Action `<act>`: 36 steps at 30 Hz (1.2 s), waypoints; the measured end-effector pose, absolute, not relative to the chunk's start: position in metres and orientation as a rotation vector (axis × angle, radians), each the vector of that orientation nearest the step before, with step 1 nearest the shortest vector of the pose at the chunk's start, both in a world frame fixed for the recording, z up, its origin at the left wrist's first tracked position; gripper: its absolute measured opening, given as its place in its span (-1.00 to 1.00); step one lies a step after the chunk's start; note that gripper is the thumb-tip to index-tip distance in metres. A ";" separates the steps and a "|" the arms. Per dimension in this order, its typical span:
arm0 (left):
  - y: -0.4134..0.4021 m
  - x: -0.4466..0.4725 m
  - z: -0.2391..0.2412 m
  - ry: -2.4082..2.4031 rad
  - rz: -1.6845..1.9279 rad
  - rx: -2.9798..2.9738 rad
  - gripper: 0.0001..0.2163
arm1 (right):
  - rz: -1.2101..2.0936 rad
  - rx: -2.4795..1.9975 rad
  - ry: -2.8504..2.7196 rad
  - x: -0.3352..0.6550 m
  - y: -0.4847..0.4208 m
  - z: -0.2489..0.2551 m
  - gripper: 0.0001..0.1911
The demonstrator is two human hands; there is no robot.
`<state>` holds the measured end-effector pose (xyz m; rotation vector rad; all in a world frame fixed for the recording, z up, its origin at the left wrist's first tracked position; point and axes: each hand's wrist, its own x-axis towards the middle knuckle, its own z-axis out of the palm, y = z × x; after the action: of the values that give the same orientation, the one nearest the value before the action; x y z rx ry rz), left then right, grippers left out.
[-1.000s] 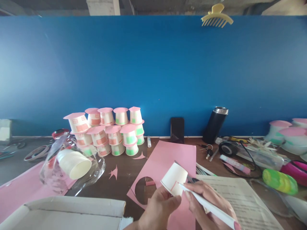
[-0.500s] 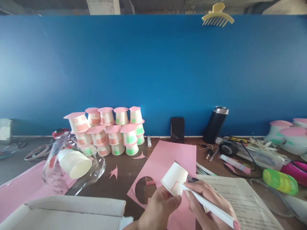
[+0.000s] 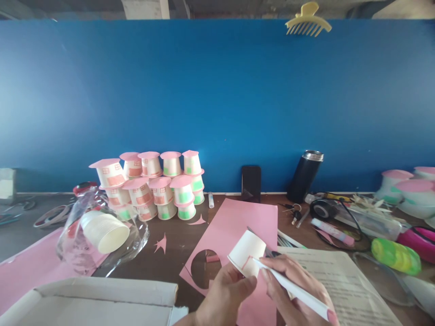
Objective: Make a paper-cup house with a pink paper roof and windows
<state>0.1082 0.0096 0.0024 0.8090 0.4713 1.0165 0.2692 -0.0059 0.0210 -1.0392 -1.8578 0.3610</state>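
A white paper cup [image 3: 247, 250] is tilted in my left hand [image 3: 226, 294], with the thumb pressed on its side near the rim. A short reddish line shows on the cup's wall. My right hand [image 3: 299, 290] grips a white marker [image 3: 295, 290], whose tip touches the cup by that line. Beneath both hands lies a pink paper sheet [image 3: 246, 217] with a round hole cut in it. Farther back on the left stand stacked decorated cups [image 3: 159, 190] with pink paper tops and red or green drawings.
A plastic bag [image 3: 139, 235] holds nested white cups [image 3: 108, 231] at left, behind a white cardboard box [image 3: 102, 294]. A phone [image 3: 250, 183] and a black bottle [image 3: 304, 176] stand by the blue partition [image 3: 217, 99]. Keys [image 3: 295, 213], a printed sheet [image 3: 333, 276] and a green bottle [image 3: 396, 256] lie right.
Almost nothing differs. The view has shifted very slightly, while both hands keep the same hold on the cup and marker.
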 end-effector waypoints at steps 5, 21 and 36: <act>0.008 0.110 0.004 0.443 1.024 0.780 -0.59 | 0.365 -1.024 -1.865 0.268 -0.005 0.022 -0.81; 0.007 0.110 0.011 0.396 1.091 0.733 -0.75 | 0.347 -1.020 -1.902 0.271 -0.003 0.021 -0.80; 0.008 0.110 0.013 0.344 1.086 0.725 -0.79 | 0.356 -1.025 -1.862 0.270 -0.003 0.019 -0.81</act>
<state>0.1096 0.0081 0.0132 0.7255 0.3438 1.0858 0.2701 -0.0027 0.0188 -1.0248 -1.8624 0.3559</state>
